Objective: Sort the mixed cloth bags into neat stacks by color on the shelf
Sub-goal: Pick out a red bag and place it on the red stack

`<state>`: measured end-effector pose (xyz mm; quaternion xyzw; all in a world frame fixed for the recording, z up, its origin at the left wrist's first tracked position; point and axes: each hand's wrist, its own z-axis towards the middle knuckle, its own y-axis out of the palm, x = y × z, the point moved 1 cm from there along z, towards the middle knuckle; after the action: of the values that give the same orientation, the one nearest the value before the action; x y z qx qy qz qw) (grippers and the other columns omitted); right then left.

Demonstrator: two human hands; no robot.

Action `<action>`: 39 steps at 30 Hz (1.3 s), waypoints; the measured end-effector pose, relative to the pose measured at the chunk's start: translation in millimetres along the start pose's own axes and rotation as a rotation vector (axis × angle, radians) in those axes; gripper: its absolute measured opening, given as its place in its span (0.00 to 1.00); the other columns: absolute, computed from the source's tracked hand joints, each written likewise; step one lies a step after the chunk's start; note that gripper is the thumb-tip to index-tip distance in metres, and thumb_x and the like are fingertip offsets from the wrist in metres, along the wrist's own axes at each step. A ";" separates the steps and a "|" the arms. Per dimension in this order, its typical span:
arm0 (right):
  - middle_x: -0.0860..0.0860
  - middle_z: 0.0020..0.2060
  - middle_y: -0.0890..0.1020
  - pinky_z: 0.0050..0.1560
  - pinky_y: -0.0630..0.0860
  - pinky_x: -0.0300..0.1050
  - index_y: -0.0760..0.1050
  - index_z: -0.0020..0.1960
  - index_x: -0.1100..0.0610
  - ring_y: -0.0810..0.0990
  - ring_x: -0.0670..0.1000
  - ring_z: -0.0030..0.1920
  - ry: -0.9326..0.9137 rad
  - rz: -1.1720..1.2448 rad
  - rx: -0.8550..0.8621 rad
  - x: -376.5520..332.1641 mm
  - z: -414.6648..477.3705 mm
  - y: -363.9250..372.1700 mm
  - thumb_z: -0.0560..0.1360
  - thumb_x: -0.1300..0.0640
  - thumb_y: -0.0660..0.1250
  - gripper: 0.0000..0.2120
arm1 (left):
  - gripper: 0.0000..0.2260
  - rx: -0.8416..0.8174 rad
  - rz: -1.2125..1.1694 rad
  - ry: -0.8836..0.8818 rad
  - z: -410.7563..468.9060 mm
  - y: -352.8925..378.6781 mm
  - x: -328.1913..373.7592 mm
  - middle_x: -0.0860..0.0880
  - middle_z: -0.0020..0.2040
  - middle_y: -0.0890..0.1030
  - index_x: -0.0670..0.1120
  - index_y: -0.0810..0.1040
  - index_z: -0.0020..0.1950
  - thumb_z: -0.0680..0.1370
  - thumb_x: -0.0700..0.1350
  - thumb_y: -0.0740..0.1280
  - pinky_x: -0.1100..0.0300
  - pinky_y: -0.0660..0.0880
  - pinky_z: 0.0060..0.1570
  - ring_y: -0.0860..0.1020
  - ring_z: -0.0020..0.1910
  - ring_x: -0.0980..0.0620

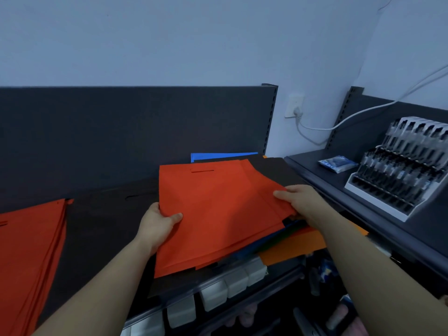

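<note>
Lifting red bag off mixed pile, R end of shelf: L hand & R hand each pinch one edge. Keep it flat, pass over black stack, square corners w/ red stack at far L.

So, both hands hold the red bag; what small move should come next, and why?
Probably carry the red bag left and lay it on the red stack. The left hand and right hand grip its edges above the mixed pile, and that stack matches its color.
</note>
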<state>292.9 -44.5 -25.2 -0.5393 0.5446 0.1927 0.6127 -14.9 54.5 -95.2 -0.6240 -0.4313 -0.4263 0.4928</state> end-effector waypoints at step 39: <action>0.51 0.46 0.82 0.48 0.80 0.50 0.72 0.50 0.54 0.83 0.50 0.45 -0.475 0.038 -0.216 -116.1 -65.8 237.8 0.71 0.60 0.73 0.13 | 0.25 0.393 -0.149 0.025 -89.6 -233.3 -28.2 0.49 0.55 0.81 0.51 0.71 0.66 0.72 0.37 0.73 0.51 0.77 0.54 0.80 0.51 0.49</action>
<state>28.2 20.8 -19.4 -0.5309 0.3717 0.3826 0.6585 -255.6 -3.8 -51.0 -0.4769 -0.5448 -0.3772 0.5775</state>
